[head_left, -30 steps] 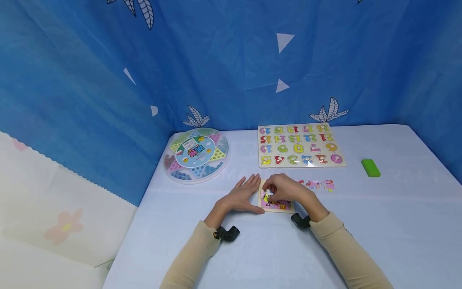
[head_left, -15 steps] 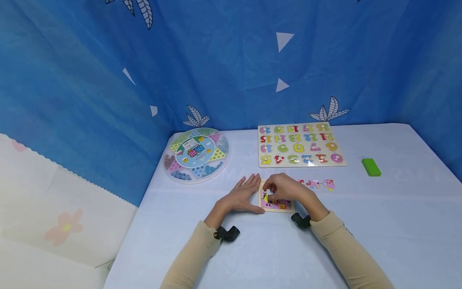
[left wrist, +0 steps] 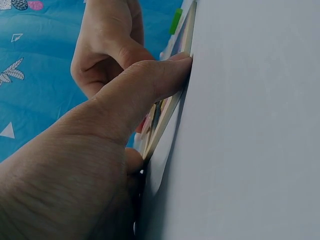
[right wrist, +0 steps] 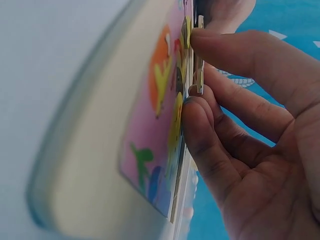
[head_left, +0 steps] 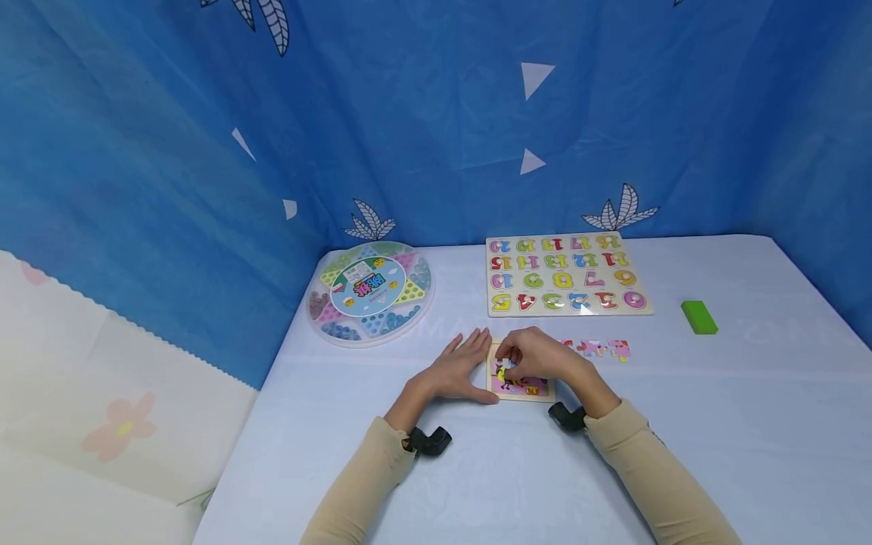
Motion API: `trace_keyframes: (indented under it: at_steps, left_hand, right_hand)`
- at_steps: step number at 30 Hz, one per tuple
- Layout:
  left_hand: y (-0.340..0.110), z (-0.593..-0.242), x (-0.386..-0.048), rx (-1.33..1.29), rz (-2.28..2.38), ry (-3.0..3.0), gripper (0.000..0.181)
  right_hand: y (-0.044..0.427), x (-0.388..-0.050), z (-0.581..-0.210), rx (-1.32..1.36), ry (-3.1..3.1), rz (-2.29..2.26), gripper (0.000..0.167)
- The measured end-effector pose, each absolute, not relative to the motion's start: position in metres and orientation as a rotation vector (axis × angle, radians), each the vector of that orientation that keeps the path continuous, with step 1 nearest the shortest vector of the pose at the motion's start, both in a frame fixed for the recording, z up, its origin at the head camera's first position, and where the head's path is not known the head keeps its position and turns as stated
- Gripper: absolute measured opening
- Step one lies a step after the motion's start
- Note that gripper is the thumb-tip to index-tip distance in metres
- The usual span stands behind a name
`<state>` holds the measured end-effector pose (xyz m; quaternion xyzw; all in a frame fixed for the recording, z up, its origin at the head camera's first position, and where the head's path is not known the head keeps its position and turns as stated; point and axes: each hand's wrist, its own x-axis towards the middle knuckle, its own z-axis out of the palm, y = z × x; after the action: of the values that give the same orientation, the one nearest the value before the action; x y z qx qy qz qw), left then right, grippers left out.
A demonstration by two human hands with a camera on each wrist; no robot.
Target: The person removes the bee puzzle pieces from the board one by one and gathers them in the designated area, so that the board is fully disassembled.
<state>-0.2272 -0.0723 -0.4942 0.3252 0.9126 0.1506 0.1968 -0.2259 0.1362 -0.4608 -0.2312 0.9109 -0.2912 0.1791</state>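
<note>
On the white bench (head_left: 504,484), at the frame's centre, my left grip (head_left: 458,372) lies spread along the left side of the jigsaw board (head_left: 519,387), thumb at its lower left corner. Over the board, my right grip (head_left: 541,354) pinches a jigsaw piece (right wrist: 201,75). I judge I'm fitting it, which calls for aligning, then pressing. It sits between thumb and fingers, just above the picture.
</note>
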Motion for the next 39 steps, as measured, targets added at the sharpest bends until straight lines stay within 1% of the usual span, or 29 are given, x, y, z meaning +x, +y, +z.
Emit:
trace_keyframes:
  at_steps: [14,20,39]
  left_hand:
    - [-0.071,-0.494,-0.227,0.923,0.43,2.561,0.112]
    - [-0.072,-0.495,-0.227,0.934,0.424,2.566,0.112]
    - [-0.073,-0.496,-0.227,0.931,0.445,2.569,0.113]
  right_hand:
    - [0.14,-0.225,-0.457,-0.653,2.58,-0.825,0.027]
    - [0.144,-0.223,-0.456,-0.609,2.591,-0.831,0.028]
    - [0.171,-0.216,-0.456,-0.566,2.64,-0.838,0.029]
